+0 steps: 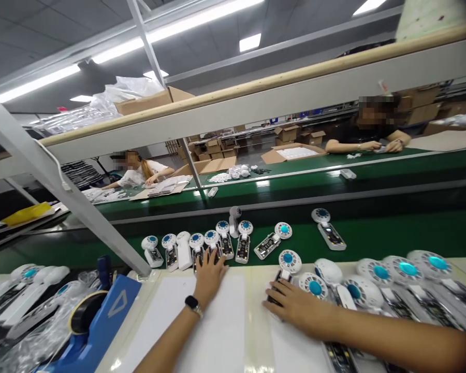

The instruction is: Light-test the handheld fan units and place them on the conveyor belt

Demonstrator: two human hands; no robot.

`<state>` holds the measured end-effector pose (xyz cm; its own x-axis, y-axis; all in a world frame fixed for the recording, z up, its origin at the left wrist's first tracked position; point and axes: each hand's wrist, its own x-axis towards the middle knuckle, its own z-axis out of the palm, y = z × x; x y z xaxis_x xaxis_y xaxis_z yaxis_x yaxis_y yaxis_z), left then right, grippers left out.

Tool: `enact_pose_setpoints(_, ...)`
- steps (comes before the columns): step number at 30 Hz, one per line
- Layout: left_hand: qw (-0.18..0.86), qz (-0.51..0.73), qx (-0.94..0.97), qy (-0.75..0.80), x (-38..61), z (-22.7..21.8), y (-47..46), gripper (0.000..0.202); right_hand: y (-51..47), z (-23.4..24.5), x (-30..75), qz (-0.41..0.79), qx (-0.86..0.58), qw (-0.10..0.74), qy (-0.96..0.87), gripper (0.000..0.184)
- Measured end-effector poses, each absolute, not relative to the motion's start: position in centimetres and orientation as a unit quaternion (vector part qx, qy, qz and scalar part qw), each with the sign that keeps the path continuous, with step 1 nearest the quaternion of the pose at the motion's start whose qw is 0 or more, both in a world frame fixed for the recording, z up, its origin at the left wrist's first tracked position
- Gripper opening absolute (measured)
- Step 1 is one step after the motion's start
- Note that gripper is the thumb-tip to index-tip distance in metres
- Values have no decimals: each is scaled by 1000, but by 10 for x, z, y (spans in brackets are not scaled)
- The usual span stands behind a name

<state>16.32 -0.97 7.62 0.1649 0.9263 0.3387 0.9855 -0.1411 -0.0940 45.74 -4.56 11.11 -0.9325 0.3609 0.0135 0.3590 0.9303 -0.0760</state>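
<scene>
Green conveyor belts (357, 238) run across a factory room, with cardboard boxes (287, 133) stacked beyond and two co-workers (367, 132) (137, 171) working on the far side. At the near edge, a row of white devices (244, 241) with blue round heads and exposed circuit boards lies along the belt. On the pale table (256, 295), more of these devices (407, 269) are fanned out to the right, and a white sheet (217, 321) lies between the hands. The left hand (212, 277), wearing a black-faced watch (194, 305), is spread open, its fingers (210, 259) reaching onto the row; no grip shows. The right hand (295, 305) lies partly curled by the handle of another device (289, 261); whether it has hold, I cannot tell. A blue tape dispenser (97, 324) sits at the left.
</scene>
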Motion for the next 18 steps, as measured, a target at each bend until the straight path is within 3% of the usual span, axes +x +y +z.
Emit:
enact_pose_setpoints(5,85,-51,-755,-648,100,87,24,32,-26,101,435,-32,-222,-1,-974,29)
enact_pose_setpoints(12,116,-117,-765,-623,146,89,20,32,52,119,462,41,-351,11,-936,29)
enact_pose_setpoints(18,69,-189,-862,-466,257,103,5,30,77,134,525,182,-388,20,-903,72)
